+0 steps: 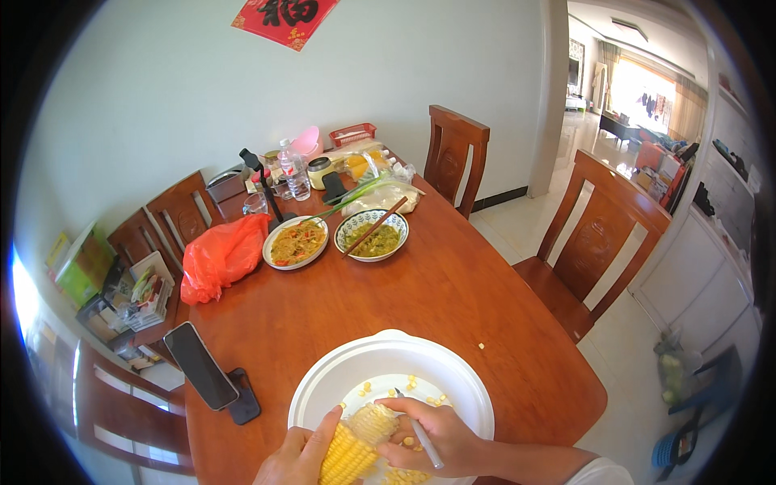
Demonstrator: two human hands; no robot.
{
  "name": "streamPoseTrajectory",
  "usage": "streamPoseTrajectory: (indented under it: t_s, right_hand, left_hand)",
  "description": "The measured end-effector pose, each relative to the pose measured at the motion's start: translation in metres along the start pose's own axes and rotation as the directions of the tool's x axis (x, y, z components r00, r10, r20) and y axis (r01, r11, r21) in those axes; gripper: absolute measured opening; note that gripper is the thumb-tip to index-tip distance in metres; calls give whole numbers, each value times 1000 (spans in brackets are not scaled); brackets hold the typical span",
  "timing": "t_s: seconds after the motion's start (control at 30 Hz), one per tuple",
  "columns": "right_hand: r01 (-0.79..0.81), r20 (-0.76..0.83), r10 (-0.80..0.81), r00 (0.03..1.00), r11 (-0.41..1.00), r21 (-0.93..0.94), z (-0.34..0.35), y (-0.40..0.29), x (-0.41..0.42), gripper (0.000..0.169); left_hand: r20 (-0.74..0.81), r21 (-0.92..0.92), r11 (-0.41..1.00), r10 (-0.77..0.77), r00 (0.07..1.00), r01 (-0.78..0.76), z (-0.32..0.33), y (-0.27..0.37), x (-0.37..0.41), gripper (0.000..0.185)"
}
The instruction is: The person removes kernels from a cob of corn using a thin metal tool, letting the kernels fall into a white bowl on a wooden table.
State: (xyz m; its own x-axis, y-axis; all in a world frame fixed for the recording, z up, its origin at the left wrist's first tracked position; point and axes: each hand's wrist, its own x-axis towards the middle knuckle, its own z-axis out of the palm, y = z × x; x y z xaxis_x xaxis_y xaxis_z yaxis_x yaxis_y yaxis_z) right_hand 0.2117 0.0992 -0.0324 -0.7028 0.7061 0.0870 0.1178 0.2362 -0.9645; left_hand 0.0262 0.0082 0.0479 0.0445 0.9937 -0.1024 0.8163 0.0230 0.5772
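My left hand [297, 458] is wrapped around a yellow corn cob [348, 454], held tilted over a white plastic basin [309, 376]. Kernels are gone from the cob's upper end, which shows bare and pale. Between the fingers of my right hand [445, 433] lies a slim tool with a grey handle [427, 445]; its dark pointed tip sticks out beyond the index finger. The fingers of that hand also touch the cob's bare part. Loose corn kernels [403, 476] lie on the basin's bottom, partly hidden by the hands and cob.
A phone on a stand [203, 367] is left of the basin. Beyond it are a red plastic bag [224, 257], a plate of noodles [297, 244], and a bowl of green food [376, 239] with chopsticks across it. Wooden chairs [591, 242] flank the wooden table [436, 291].
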Motion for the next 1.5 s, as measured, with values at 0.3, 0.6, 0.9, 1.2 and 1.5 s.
streamPoseTrajectory:
  t_s: [0.3, 0.6, 0.9, 1.2, 1.5]
  right_hand:
    - [-101, -18, 100, 995, 994, -43, -2, -20, 2, 54]
    - [-77, 25, 74, 997, 929, 362, 0, -10, -2, 48]
    - [-9, -37, 26, 999, 917, 399, -1, -14, -5, 47]
    - [141, -88, -124, 988, 963, 228, 1, -38, -18, 48]
    - [494, -284, -452, 845, 864, 94, -6, -51, -42, 31]
  left_hand:
    - [-88, 159, 987, 47, 995, -33, 5, 6, -4, 81]
    - [-200, 361, 927, 183, 963, -101, 11, 5, -12, 83]
    - [-294, 278, 957, 167, 941, -83, 19, 1, -10, 82]
    - [-301, 35, 985, 171, 938, -168, 22, -7, -10, 74]
    - [-346, 71, 977, 212, 914, -200, 17, -6, -14, 69]
